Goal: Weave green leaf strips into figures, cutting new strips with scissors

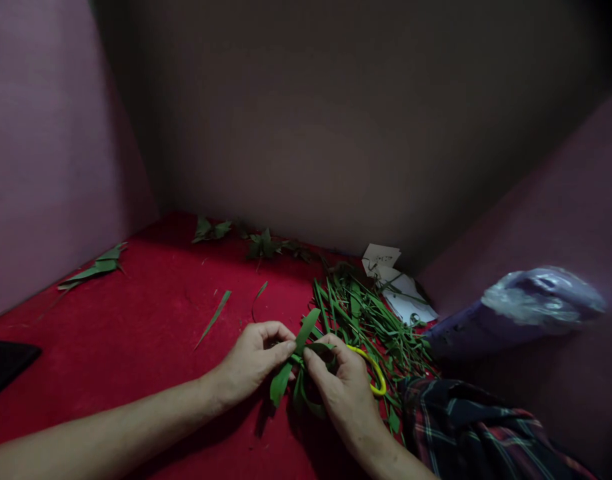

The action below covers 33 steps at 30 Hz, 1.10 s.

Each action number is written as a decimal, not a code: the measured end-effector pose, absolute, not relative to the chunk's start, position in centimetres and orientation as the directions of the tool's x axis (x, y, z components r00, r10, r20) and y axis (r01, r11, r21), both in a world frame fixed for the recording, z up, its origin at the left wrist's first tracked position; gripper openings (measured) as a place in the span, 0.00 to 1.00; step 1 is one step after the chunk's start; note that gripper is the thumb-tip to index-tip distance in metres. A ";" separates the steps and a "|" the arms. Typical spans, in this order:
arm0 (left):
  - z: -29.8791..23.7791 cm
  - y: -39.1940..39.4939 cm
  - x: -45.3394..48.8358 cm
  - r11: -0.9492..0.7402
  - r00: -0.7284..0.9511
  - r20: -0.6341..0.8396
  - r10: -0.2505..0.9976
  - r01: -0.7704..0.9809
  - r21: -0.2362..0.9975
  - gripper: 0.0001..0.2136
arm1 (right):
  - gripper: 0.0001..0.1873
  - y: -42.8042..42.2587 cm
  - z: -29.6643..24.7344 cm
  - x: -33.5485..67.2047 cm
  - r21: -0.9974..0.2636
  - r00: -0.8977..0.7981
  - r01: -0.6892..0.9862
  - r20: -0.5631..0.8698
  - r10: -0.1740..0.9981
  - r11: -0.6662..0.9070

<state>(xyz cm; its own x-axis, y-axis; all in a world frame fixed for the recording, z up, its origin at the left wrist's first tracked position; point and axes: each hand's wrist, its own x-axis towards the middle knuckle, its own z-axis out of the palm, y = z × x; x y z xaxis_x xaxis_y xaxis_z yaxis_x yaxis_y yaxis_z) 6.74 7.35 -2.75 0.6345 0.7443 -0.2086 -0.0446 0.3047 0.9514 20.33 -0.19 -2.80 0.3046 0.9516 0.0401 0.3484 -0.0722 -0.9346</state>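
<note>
My left hand [259, 357] pinches a bundle of folded green leaf strips [281, 383] between thumb and fingertips. From the other side, the thumb and fingers of my right hand [347, 393] close on the same leaf strips, near a small fold or knot in the middle. Several blades stick out above and below the fingers. Just behind my right hand lies a yellow loop [380, 381], like a scissors handle, its rest hidden by the hand and leaves. A heap of cut green leaves and stems [366, 310] spreads beyond it.
Red cloth [151, 347] covers the surface, with walls on three sides. Folded leaf pieces [261, 245] lie along the back, another [99, 267] at left. White papers [406, 297], a purple plastic-wrapped roll [486, 320] and plaid fabric [466, 420] are at right; a black flat object [9, 363] is at left.
</note>
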 end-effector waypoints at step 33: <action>-2.3 7.5 6.7 0.328 0.557 -0.239 0.796 -0.064 0.943 0.14 | 0.04 0.0 -2.3 20.6 -0.981 0.225 0.192 0.021 0.974 -0.023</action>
